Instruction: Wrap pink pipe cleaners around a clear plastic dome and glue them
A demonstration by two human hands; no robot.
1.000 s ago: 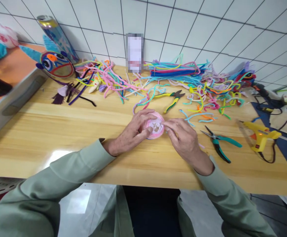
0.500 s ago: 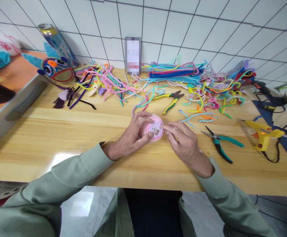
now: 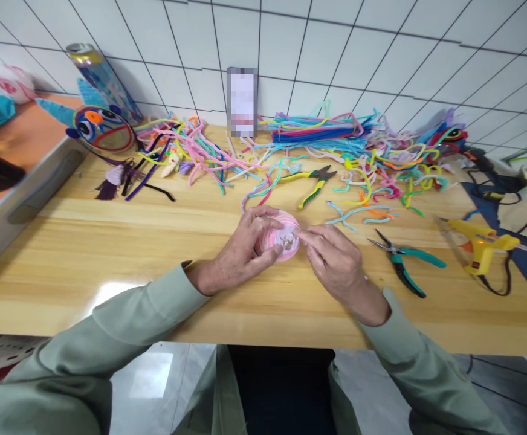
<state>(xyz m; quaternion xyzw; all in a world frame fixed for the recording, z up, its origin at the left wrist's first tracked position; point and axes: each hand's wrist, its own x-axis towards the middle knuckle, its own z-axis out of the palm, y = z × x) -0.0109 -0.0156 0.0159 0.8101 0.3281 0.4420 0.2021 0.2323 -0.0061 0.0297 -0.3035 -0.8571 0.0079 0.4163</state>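
Observation:
A round pink coil of pipe cleaner [image 3: 291, 221], with a paler lilac-white centre, sits just above the table in the middle of the head view. My left hand [image 3: 240, 249] is closed around its left side, thumb in front and fingers over the top. At the coil's right edge, the thumb and index finger of my right hand [image 3: 337, 261] are pinched together and touch it. Whatever lies between those fingertips is hidden. Yellow-green cutting pliers [image 3: 316, 185] lie behind the coil, and teal-handled long-nose pliers [image 3: 399, 261] lie right of my right hand.
Loose pipe cleaners [image 3: 200, 148] and a bundle of them [image 3: 318, 133] line the back. A phone [image 3: 242, 103] leans on the tiled wall. At right lies a yellow glue gun [image 3: 481, 244] with its cord. A blue fish-like craft piece [image 3: 104, 128] and a can [image 3: 103, 78] stand at left.
The view has shifted very slightly. Both hands stay at the pink coil, with the right fingertips still at its right edge; nothing was picked up or put down.

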